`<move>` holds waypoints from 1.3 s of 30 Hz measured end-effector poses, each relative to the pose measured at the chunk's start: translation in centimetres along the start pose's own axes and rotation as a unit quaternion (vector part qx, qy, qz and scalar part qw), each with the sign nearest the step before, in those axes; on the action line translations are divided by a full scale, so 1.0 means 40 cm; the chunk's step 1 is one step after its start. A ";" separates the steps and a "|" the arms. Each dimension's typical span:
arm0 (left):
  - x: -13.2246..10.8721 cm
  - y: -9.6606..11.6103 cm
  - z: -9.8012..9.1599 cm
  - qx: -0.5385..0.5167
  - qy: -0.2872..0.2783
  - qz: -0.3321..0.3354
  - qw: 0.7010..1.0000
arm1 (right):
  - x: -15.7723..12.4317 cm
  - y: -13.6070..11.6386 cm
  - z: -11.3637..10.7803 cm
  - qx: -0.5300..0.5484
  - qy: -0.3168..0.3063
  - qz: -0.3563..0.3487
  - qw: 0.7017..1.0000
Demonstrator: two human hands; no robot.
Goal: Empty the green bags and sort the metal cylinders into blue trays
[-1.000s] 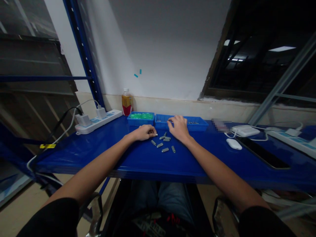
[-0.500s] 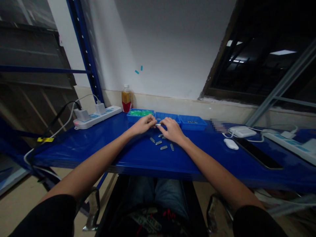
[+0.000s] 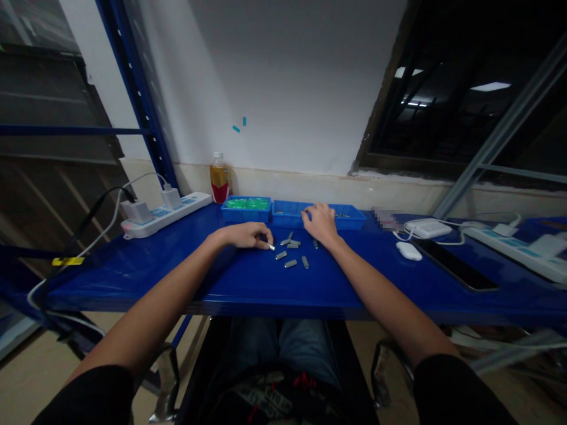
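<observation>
– Since half a second ago, both hands are drawn apart: the left hand (image 3: 253,236) is brought nearer, and the right hand (image 3: 321,223) is shifted rightward and farther out.

– Is anything gripped?

– By the left, yes. One small pale piece (image 3: 271,247) is pinched between thumb and fingertips, low over the table (image 3: 248,283); whether the surface is touched cannot be told.

– And by the right?

– That cannot be told. Its fingers are curled at the middle bin (image 3: 286,222) and the right bin (image 3: 353,225), and whatever lies beneath them is hidden.

– Where are the loose grey pieces (image 3: 290,264) found?

– Between the hands, nearer than the bins. Six are scattered there, three of them bunched close at the far side. One more, a separate piece (image 3: 316,244), is partly seen just beside the right wrist.

– What is held in the bins?

– Green packets (image 3: 248,203) are held in the left bin (image 3: 245,217), and small metal parts (image 3: 342,215) in the right one. Far left, an upright bottle (image 3: 220,182) is seen by the wall; on the right, a white case (image 3: 408,251) is placed beside a phone (image 3: 456,264).
</observation>
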State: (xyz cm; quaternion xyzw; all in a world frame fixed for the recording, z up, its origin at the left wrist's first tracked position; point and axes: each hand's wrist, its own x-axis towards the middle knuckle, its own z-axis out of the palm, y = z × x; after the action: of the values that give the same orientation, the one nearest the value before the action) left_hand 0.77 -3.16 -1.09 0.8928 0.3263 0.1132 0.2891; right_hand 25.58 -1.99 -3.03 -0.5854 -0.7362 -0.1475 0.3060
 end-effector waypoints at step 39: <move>0.047 0.018 0.043 -0.062 0.184 -0.022 0.981 | -0.025 -0.089 -0.024 0.063 -0.026 -0.196 0.978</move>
State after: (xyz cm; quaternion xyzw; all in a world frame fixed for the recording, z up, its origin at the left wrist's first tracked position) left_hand 3.25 -3.15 -2.02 0.8296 0.3861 0.2891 0.2813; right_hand 22.59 -4.27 -2.43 -0.4127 -0.8521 -0.1431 0.2883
